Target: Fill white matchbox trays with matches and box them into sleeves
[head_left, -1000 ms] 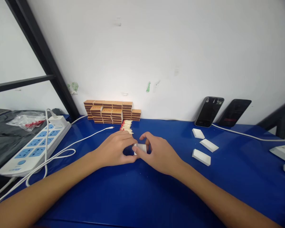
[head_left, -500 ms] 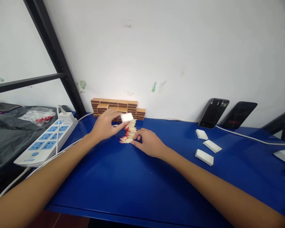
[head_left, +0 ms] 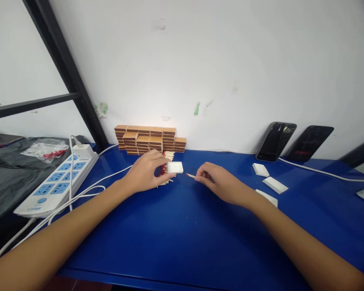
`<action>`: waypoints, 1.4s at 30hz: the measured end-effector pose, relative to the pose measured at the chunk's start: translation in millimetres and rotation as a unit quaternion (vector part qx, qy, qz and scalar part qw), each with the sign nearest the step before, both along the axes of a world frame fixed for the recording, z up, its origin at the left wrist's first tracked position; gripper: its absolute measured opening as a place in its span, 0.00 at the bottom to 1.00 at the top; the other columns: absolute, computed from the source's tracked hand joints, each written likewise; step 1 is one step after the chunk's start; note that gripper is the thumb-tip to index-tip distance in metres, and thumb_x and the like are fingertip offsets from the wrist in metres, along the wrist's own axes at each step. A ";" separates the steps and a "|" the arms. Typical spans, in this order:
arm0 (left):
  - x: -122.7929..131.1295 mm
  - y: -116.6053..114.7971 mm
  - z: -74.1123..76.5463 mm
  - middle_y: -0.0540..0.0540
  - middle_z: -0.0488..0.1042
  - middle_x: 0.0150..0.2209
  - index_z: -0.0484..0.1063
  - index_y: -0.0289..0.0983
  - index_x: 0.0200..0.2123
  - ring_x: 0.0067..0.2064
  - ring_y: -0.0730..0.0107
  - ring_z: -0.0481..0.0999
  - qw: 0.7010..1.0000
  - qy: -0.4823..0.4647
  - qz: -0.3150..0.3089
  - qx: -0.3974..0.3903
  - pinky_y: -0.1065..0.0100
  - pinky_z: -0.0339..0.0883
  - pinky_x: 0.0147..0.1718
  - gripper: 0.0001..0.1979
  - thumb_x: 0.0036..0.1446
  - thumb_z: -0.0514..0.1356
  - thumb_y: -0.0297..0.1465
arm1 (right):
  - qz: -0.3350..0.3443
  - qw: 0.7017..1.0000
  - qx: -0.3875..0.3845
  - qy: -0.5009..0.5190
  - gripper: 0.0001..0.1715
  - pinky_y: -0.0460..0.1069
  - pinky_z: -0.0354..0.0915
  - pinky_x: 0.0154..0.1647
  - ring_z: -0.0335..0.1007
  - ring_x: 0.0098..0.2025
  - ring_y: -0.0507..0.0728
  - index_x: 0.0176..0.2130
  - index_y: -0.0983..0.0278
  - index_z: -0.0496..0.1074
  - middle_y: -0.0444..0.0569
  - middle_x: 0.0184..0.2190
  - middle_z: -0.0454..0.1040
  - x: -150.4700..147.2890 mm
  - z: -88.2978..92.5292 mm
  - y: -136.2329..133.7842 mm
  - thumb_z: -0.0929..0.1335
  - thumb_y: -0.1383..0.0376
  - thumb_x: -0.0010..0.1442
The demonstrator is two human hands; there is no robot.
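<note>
Between the thumb and fingers of my left hand (head_left: 148, 171) is a small white matchbox tray (head_left: 175, 167), its hollow side facing me. Behind and beneath that tray lies a pile of red-tipped matches (head_left: 169, 155), partly covered by the tray and fingers. My right hand (head_left: 220, 182) pinches matches (head_left: 191, 175) by their plain ends, a red head pointing left toward the tray. How many it holds I cannot tell. A gap separates the red head from the tray.
Stacked matchboxes (head_left: 144, 139) stand against the wall. White trays (head_left: 275, 185) lie at right on the blue table (head_left: 176, 238), near two leaning phones (head_left: 276, 141). A power strip (head_left: 57, 178) with white cables (head_left: 87, 190) runs along the left.
My right hand has drawn away from the pile to the right, with matches now showing in its pinch. My left hand has brought the matchbox tray rightward and nearer me.
</note>
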State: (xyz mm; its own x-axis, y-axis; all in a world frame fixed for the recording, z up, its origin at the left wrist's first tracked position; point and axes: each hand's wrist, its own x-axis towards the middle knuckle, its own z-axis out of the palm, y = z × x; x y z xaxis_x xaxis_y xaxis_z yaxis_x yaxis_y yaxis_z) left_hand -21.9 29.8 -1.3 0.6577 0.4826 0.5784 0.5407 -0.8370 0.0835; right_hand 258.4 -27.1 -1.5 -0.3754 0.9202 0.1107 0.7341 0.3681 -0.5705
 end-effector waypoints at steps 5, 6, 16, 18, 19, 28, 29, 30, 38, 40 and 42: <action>11.2 -13.5 -0.6 0.42 0.80 0.42 0.79 0.38 0.52 0.45 0.58 0.76 0.997 0.014 -0.049 -0.061 0.56 0.72 0.47 0.20 0.65 0.65 0.45 | 0.011 0.997 0.010 0.071 0.12 0.50 0.62 0.36 0.66 0.35 0.54 0.39 0.61 0.75 0.45 0.36 0.73 9.6 8.5 -1.4 0.67 0.56 0.70; 13.5 -16.1 -0.6 0.43 0.80 0.42 0.79 0.38 0.52 0.44 0.59 0.76 0.996 0.013 -0.062 -0.068 0.56 0.72 0.48 0.19 0.65 0.65 0.44 | 0.017 0.996 0.012 0.083 0.11 0.49 0.62 0.36 0.65 0.35 0.53 0.39 0.61 0.75 0.45 0.35 0.73 7.2 9.7 -2.8 0.68 0.57 0.70; 21.4 -24.4 -0.1 0.44 0.80 0.42 0.78 0.39 0.52 0.43 0.62 0.76 0.987 -0.014 -0.123 -0.102 0.59 0.71 0.46 0.17 0.64 0.67 0.41 | 0.040 0.995 0.032 0.081 0.07 0.49 0.62 0.36 0.65 0.34 0.52 0.37 0.62 0.75 0.44 0.33 0.71 -12.9 4.4 -16.0 0.69 0.63 0.69; 21.2 -23.2 -0.1 0.43 0.80 0.43 0.79 0.39 0.52 0.44 0.62 0.76 0.987 -0.011 -0.122 -0.100 0.58 0.71 0.47 0.17 0.64 0.67 0.41 | 0.043 0.996 0.041 0.071 0.07 0.49 0.62 0.36 0.65 0.34 0.52 0.36 0.62 0.76 0.44 0.33 0.71 -11.6 4.2 -15.3 0.69 0.64 0.68; 21.2 -22.8 -0.1 0.43 0.80 0.43 0.79 0.39 0.52 0.44 0.62 0.77 0.988 -0.011 -0.121 -0.098 0.58 0.72 0.48 0.17 0.64 0.67 0.41 | 0.045 0.996 0.044 0.067 0.07 0.49 0.62 0.36 0.65 0.33 0.52 0.36 0.62 0.76 0.44 0.33 0.70 -10.9 4.5 -15.1 0.69 0.65 0.68; 15.4 -18.4 3.8 0.41 0.80 0.43 0.78 0.39 0.54 0.45 0.59 0.77 0.993 0.005 -0.101 -0.055 0.56 0.72 0.48 0.20 0.64 0.66 0.43 | 0.017 0.989 0.123 0.078 0.05 0.48 0.60 0.32 0.62 0.30 0.50 0.37 0.62 0.77 0.43 0.32 0.68 -9.0 6.9 -16.7 0.70 0.66 0.67; 12.7 -14.8 4.6 0.41 0.79 0.43 0.78 0.38 0.54 0.45 0.59 0.76 0.995 0.000 -0.088 -0.038 0.56 0.72 0.48 0.20 0.64 0.66 0.44 | -0.001 0.987 0.137 0.086 0.05 0.48 0.59 0.32 0.62 0.29 0.50 0.37 0.62 0.77 0.43 0.31 0.67 -9.6 5.7 -16.3 0.70 0.66 0.67; 9.5 -10.3 5.2 0.41 0.79 0.41 0.78 0.37 0.53 0.45 0.59 0.76 0.998 -0.010 -0.067 -0.019 0.57 0.72 0.47 0.20 0.65 0.66 0.44 | -0.016 0.985 0.147 0.091 0.06 0.48 0.59 0.32 0.61 0.29 0.50 0.37 0.62 0.77 0.42 0.31 0.67 -10.8 4.0 -15.7 0.70 0.65 0.67; -13.9 21.1 1.2 0.42 0.79 0.39 0.79 0.37 0.48 0.42 0.59 0.75 0.996 -0.054 0.048 0.044 0.57 0.71 0.46 0.18 0.66 0.63 0.44 | 0.084 0.989 0.117 0.015 0.04 0.48 0.59 0.36 0.64 0.32 0.50 0.39 0.62 0.77 0.45 0.36 0.71 -51.9 -12.7 -7.9 0.69 0.68 0.67; -14.2 21.4 -0.3 0.42 0.78 0.39 0.79 0.37 0.48 0.42 0.59 0.75 0.996 -0.058 0.051 0.049 0.57 0.71 0.46 0.17 0.66 0.63 0.44 | 0.068 0.991 0.113 0.003 0.05 0.48 0.57 0.35 0.64 0.32 0.51 0.37 0.62 0.77 0.45 0.36 0.72 -68.1 -12.1 -6.4 0.69 0.67 0.67; -13.2 20.4 -1.0 0.42 0.78 0.38 0.79 0.37 0.48 0.42 0.59 0.74 0.995 -0.061 0.052 0.056 0.57 0.70 0.45 0.17 0.67 0.63 0.43 | 0.026 0.995 0.098 0.009 0.07 0.49 0.56 0.34 0.65 0.32 0.52 0.34 0.62 0.76 0.45 0.34 0.72 -83.8 -9.7 -5.4 0.69 0.66 0.66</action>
